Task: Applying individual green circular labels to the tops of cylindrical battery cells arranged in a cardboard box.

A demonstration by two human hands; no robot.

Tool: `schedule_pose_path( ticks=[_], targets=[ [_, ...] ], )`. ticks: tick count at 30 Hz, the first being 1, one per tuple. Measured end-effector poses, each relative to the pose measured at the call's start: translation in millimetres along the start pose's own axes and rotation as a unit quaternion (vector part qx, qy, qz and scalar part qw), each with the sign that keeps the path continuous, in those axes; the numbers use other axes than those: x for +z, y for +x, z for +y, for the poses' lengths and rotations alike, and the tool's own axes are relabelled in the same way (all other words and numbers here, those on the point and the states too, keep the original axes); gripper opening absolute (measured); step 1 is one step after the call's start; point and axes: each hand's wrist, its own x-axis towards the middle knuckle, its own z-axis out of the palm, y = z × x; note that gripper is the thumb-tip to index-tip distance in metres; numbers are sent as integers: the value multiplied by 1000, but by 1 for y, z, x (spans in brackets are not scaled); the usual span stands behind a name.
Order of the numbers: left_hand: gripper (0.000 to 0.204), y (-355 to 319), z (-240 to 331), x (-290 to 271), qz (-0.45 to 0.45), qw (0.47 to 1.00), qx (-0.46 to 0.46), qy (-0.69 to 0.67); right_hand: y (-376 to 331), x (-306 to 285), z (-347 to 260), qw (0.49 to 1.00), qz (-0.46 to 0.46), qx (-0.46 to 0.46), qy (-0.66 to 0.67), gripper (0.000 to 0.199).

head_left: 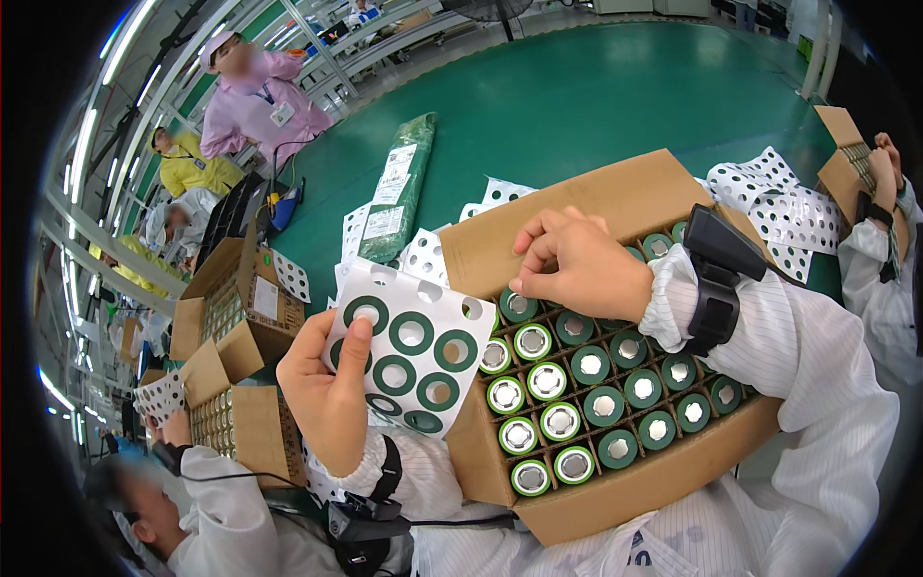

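Left of centre, the left hand (332,394) has a firm pinch on a white sheet (419,360) of dark-green rings! Right of centre, green cells (559,420) stand upright; above them hovers the right hand (586,264), fingers curled, grip impossible to tell. Their cardboard box (625,510) fills lower right.

free room above green tabletop (596,120) beyond the obstructing carton flap (615,197)

Green table (615,106): white sheets (790,213), green packet (400,188), open cartons (654,489).
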Motion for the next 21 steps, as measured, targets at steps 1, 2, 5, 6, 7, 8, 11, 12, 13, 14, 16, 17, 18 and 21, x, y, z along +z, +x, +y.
schedule_pose_path(
  ticks=[1,2,5,6,7,8,11,12,13,14,16,17,18,21],
  targets=[
    [19,0,0,0,5,1000,-7,3,0,0,0,1000,1,-6,7,18],
    [19,0,0,0,4,1000,-1,-5,1,0,-1,1000,0,-5,8,17],
    [19,0,0,0,-1,1000,3,-2,0,0,-1,1000,3,-10,-1,17],
    [19,0,0,0,-1,1000,5,-9,0,0,-1,1000,5,-3,-17,16],
    [19,0,0,0,-1,1000,7,-16,0,1,-1,1000,8,-15,-10,16],
    [19,0,0,0,0,1000,7,-16,0,1,-1,1000,13,-21,-14,16],
    [19,0,2,-1,-6,1000,5,-11,-1,1,-1,999,20,-25,-17,16],
    [19,-1,2,-2,-9,1000,7,-9,-1,2,0,999,19,-14,-23,16],
    [18,-1,3,-2,-12,1000,9,-6,-1,2,0,999,22,-24,-17,16],
    [18,-1,3,-2,-11,1000,9,-7,-1,3,0,999,24,-26,-18,16],
    [18,-1,3,-2,-12,1000,14,-9,0,4,1,999,26,-28,-20,16],
    [18,-1,3,-2,-11,1000,14,-9,0,5,1,999,35,-33,-6,16],
    [17,-1,3,-2,-12,1000,13,-13,0,5,1,999,36,-17,-6,17],
    [17,-1,2,-2,-13,1000,9,-21,0,6,1,999,35,-23,-6,16]
  ],
)
